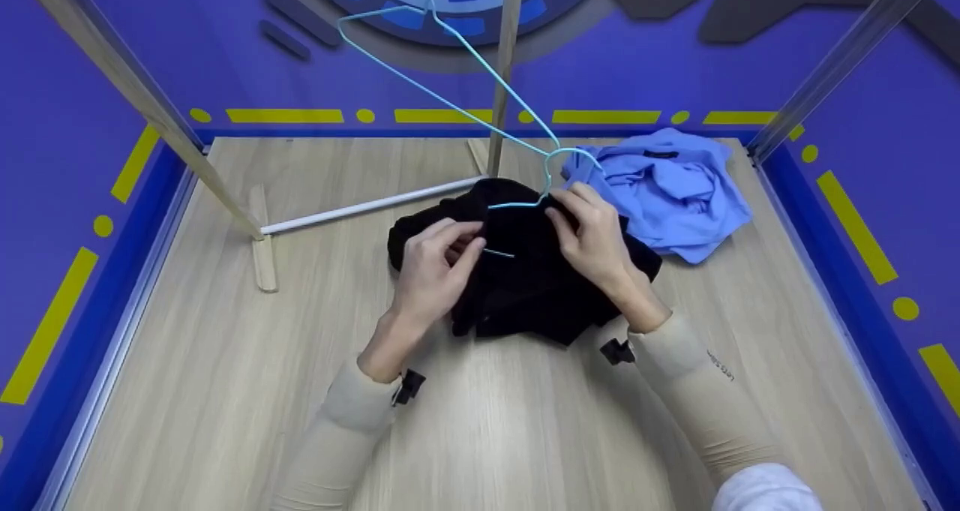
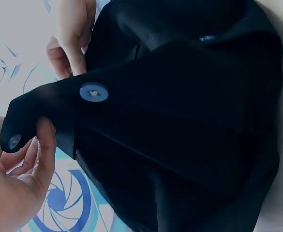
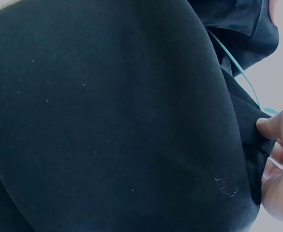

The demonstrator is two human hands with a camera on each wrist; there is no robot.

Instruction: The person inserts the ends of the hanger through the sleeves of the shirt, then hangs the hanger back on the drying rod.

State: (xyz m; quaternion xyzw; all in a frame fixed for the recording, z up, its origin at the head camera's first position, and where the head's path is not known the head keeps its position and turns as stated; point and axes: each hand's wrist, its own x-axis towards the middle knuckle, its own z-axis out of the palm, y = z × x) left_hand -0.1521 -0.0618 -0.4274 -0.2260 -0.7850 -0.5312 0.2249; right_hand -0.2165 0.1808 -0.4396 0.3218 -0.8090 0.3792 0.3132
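Observation:
A black garment (image 1: 540, 293) with buttons (image 2: 94, 92) lies bunched on the wooden floor. A light-blue hanger (image 1: 517, 205) is partly inside it, its hook standing out at the top and its lower bar mostly hidden by the cloth. My left hand (image 1: 435, 271) pinches the garment's edge on the left; in the left wrist view the thumb lies on the cloth near a small button. On the other side of the hook, my right hand (image 1: 596, 237) pinches the black cloth between thumb and fingers, as the right wrist view also shows.
Another light-blue hanger (image 1: 450, 106) hangs above, its lower corner overlapping the hook in view. A blue garment (image 1: 675, 196) lies crumpled at the back right. To the left stands a rack with wooden posts (image 1: 169, 132) and a white bottom bar (image 1: 360, 208). Purple walls enclose the floor.

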